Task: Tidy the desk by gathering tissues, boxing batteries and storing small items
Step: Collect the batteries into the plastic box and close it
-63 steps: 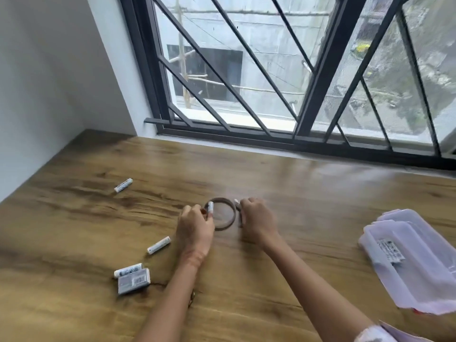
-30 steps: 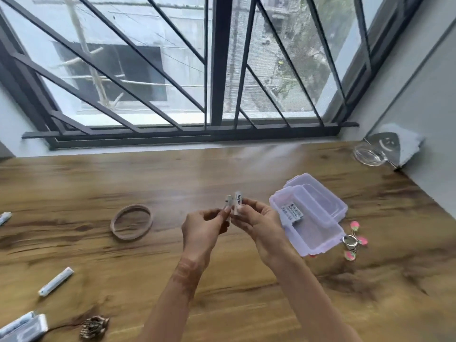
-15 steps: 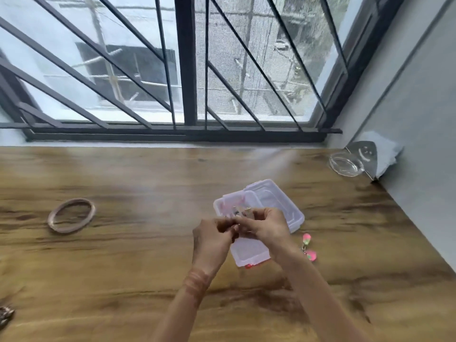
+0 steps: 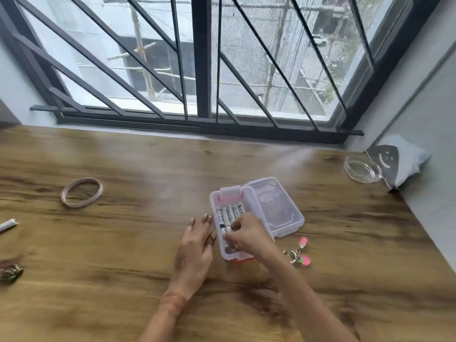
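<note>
Clear plastic, hinged open on the wooden surface [image 4: 123, 243]: the storage box [image 4: 223, 254] holds a row of white batteries [image 4: 230, 211] lying side by side at its far end, their long axes running away from the person, parallel to the box's long sides. The right hand [image 4: 246, 234] is over the near half of the box, fingers pinched on another battery [image 4: 226, 229] that lies in roughly the same line as the row, just short of it. By the look of it, this one is being laid in to join the others, and the move turns on keeping its length parallel to its neighbours so it drops flat into the free space at the near end.

The left hand [image 4: 196, 245] lies flat and spread, holding nothing, just beside the box's left wall; whether it touches the wall is hard to tell. The box lid [image 4: 278, 208] lies open to the right. Just right of the box, near the right wrist, sits a pink-and-green keyring [image 4: 299, 251].

Well apart to the left, a brown ring [image 4: 81, 192] lies flat, and at the left edge a loose battery [image 4: 8, 225] points across the surface, at an angle to those boxed. It lies on the left hand's side, so that hand is the nearer for the next fetch. A glass dish [image 4: 361, 169] stands in the far right corner.
</note>
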A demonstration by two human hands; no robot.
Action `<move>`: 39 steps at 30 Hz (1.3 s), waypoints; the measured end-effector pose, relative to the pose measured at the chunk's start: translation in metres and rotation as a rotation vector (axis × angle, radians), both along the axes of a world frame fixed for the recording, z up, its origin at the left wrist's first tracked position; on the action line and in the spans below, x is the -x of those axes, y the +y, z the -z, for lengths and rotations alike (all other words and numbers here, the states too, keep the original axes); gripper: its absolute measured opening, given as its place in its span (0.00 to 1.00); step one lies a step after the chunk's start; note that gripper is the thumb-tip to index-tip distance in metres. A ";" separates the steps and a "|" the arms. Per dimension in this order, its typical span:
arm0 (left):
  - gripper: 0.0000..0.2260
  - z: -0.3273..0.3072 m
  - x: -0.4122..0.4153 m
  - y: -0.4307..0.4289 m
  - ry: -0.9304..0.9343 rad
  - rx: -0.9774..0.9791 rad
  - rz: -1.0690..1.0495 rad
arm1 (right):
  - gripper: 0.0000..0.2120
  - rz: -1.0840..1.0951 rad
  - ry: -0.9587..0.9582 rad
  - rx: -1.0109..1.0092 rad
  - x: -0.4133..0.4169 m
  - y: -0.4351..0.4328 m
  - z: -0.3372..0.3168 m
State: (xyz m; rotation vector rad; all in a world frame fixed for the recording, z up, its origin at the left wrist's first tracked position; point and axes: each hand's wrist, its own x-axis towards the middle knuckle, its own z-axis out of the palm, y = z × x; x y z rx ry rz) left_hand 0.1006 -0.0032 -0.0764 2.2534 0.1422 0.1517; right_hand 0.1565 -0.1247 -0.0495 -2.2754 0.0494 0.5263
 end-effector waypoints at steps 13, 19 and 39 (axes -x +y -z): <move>0.21 -0.004 0.001 -0.006 -0.014 0.018 0.001 | 0.10 0.029 -0.056 -0.021 0.002 -0.016 -0.002; 0.21 -0.006 0.001 0.003 -0.063 0.004 0.016 | 0.12 0.053 -0.195 -0.014 0.002 -0.010 -0.012; 0.15 -0.038 0.042 0.236 -0.144 -0.080 -0.332 | 0.06 -0.277 -0.355 -0.309 0.017 0.257 -0.034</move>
